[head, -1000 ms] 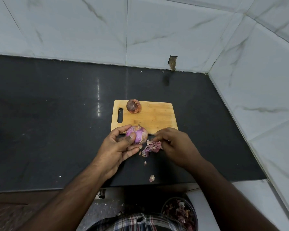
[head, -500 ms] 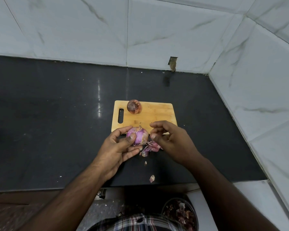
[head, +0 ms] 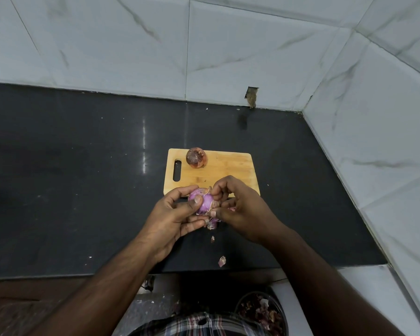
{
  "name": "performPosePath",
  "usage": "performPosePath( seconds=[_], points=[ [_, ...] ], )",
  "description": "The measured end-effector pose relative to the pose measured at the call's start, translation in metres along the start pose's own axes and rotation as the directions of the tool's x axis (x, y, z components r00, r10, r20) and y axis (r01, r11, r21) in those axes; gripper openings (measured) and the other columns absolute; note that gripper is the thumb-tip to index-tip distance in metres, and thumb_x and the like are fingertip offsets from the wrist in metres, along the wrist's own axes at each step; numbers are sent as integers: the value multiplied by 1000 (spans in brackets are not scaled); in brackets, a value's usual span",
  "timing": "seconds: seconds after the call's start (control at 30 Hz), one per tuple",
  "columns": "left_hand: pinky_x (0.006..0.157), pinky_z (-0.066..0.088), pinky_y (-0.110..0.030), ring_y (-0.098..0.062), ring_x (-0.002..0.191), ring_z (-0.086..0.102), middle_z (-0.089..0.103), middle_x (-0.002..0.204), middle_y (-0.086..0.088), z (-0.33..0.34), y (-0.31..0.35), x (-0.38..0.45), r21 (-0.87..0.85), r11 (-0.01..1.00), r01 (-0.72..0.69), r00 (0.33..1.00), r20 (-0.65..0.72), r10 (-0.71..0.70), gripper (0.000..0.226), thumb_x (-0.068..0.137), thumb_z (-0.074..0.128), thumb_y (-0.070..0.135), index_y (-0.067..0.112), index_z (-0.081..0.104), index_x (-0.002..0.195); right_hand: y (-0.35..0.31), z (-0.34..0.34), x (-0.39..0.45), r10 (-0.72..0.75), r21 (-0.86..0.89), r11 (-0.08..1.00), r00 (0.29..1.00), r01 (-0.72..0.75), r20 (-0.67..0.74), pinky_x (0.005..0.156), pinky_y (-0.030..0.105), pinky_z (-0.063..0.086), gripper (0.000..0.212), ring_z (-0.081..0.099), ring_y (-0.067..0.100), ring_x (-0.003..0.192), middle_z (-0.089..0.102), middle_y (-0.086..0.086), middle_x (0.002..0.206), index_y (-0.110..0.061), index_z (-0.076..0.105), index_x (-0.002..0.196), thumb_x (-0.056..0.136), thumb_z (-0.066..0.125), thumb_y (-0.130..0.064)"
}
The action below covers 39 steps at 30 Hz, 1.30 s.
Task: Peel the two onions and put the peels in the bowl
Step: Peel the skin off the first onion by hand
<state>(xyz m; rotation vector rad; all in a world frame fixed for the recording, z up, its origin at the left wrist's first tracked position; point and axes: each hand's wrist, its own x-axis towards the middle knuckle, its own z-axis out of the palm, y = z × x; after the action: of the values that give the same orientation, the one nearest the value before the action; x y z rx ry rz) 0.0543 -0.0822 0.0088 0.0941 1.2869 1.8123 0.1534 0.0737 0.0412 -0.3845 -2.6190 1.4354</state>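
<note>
My left hand (head: 177, 214) grips a partly peeled purple onion (head: 203, 201) just in front of the wooden cutting board (head: 228, 169). My right hand (head: 243, 209) is against the onion's right side, its fingertips pinching the loose skin at the top and bottom. A second onion (head: 196, 158), still in its brown skin, sits at the board's far left. Loose peels (head: 212, 223) lie on the counter under my hands, with small scraps (head: 222, 261) nearer the edge. A bowl (head: 261, 311) holding peels sits low at the bottom right, below the counter.
The black counter (head: 83, 190) runs wide to the left and ends at white tiled walls (head: 374, 141) behind and on the right. Its front edge lies just below my wrists. A chipped hole (head: 251, 95) marks the back wall.
My right hand left the pile of peels on the counter and rose to the onion, where it now pinches the skin. My left hand kept its hold on the onion.
</note>
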Motion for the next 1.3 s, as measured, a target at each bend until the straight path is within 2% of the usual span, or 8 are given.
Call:
performPosePath(
  seconds=[0.1, 0.23, 0.33, 0.53, 0.67, 0.9, 1.17, 1.3],
  points=[
    [64, 61, -26, -23, 75, 73, 75, 98, -18, 1, 1, -1, -3, 1000, -6, 1000, -10, 6, 52, 75, 77, 24, 16, 65, 125, -3, 0, -2, 8, 35, 999, 1000, -8, 2, 65, 21, 53, 40, 58, 3, 76, 60, 4, 98, -31, 56, 98, 84, 72, 2],
    [64, 60, -26, -24, 78, 73, 75, 97, -18, 4, 3, 0, 4, 1000, -11, 1000, -8, 11, 52, 74, 78, 25, 17, 66, 124, 0, -2, -1, -19, 29, 999, 1000, 20, -25, 76, 37, 58, 43, 60, 18, 88, 57, -3, 97, -35, 53, 97, 82, 72, 1],
    [67, 62, -28, -25, 80, 72, 75, 96, -17, 6, 1, 2, 11, 1000, -9, 1000, -3, 9, 53, 74, 79, 24, 17, 66, 125, 4, -5, -1, -39, 15, 999, 999, 39, -23, 77, 45, 57, 43, 59, 17, 87, 56, -6, 97, -35, 55, 97, 81, 75, -1],
    [70, 64, -30, -24, 78, 74, 75, 98, -19, 15, -3, 5, 10, 1000, -12, 1000, -18, 13, 51, 76, 78, 21, 16, 66, 125, 17, -12, -1, -12, 52, 999, 1000, 13, -19, 74, 44, 58, 40, 58, 15, 80, 58, -5, 93, -35, 56, 93, 81, 76, -3],
    [66, 63, -28, -27, 80, 74, 74, 100, -21, 25, -1, 7, 6, 1000, -29, 998, -47, 29, 54, 74, 79, 22, 15, 65, 125, 19, -20, -1, -14, 84, 996, 1000, 15, -7, 68, 29, 56, 36, 60, 12, 80, 61, -1, 93, -30, 56, 94, 84, 73, 0],
    [67, 63, -28, -27, 80, 72, 72, 99, -23, 41, -4, 8, 14, 999, -40, 997, -60, 41, 53, 74, 78, 21, 15, 65, 125, 24, -35, -2, -28, 123, 992, 999, 26, 20, 72, 44, 59, 36, 64, 20, 82, 58, 6, 95, -29, 56, 96, 84, 71, 1],
    [62, 61, -26, -28, 79, 73, 74, 95, -21, 54, -11, 6, 12, 998, -62, 993, -97, 63, 52, 76, 78, 21, 14, 65, 125, 33, -45, -6, -47, 165, 985, 998, 40, 39, 67, 23, 53, 28, 63, 15, 80, 64, -2, 89, -20, 59, 95, 84, 72, 3],
    [60, 61, -25, -24, 71, 73, 74, 90, -17, 59, -14, 4, 2, 998, -64, 993, -99, 64, 51, 76, 77, 19, 13, 64, 125, 36, -49, -8, -101, 218, 972, 994, 91, 35, 72, 36, 61, 32, 60, 13, 84, 58, -3, 95, -19, 57, 97, 83, 70, 7]
  ],
)
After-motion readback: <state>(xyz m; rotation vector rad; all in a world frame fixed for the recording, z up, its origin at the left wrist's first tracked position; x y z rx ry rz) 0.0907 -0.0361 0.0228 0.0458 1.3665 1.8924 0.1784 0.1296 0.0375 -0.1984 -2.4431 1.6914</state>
